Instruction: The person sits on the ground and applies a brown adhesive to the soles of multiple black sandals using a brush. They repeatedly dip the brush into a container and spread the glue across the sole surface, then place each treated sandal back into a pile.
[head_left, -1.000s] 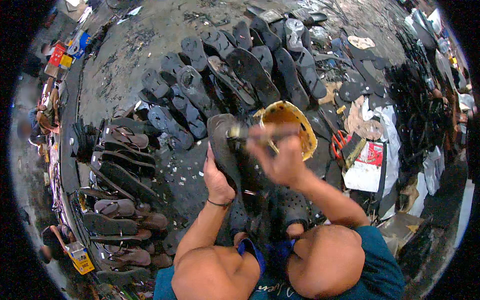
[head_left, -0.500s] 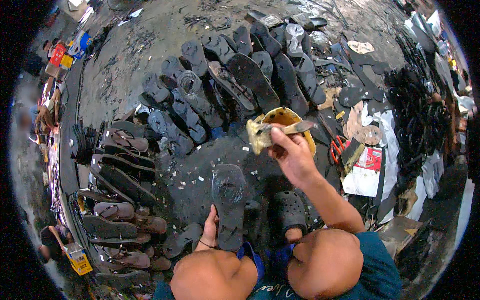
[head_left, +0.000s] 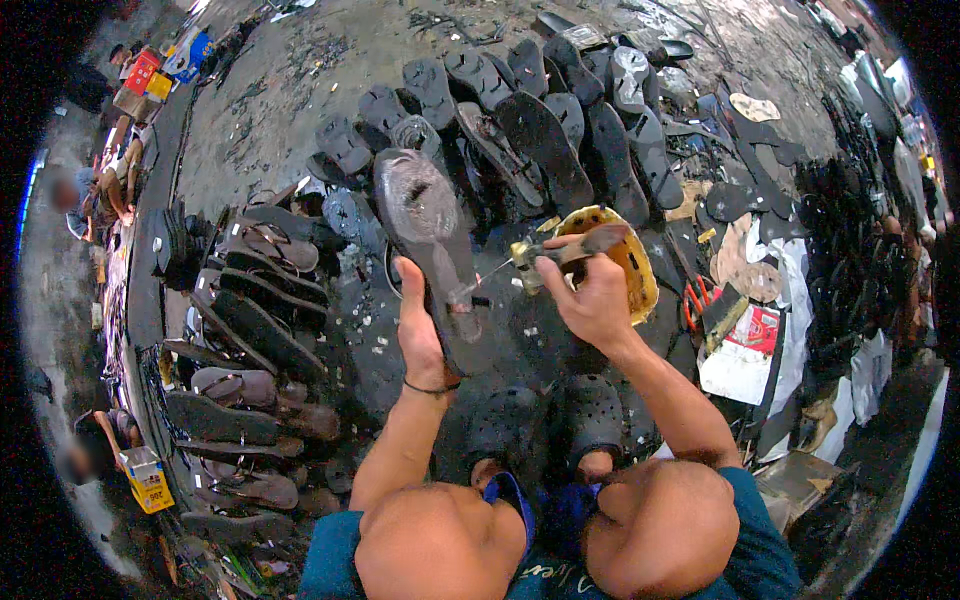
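Note:
My left hand [head_left: 420,325] grips a dark sandal sole [head_left: 425,205] by its edge near the lower end, thumb up along the side. The upper part of the sole has a glossy, wet-looking patch. In my right hand [head_left: 590,300] is a glue brush [head_left: 527,268] with a pale, crusted head and a flat handle pointing right. A thin shiny strand runs from the brush head toward the lower part of the sole. Behind my right hand stands a yellow-crusted tub [head_left: 640,285] with a dark-spotted rim.
Many dark soles [head_left: 545,150] lie in rows ahead of me. Stacked sandals [head_left: 265,310] fill the left side. At the right are orange-handled scissors [head_left: 693,303], a white and red sheet [head_left: 740,365] and black scraps [head_left: 840,220]. People sit at the far left.
My left hand has raised the sole up and forward from beside my knee, tilting it. The brush has turned in my right hand and now sits close to the sole.

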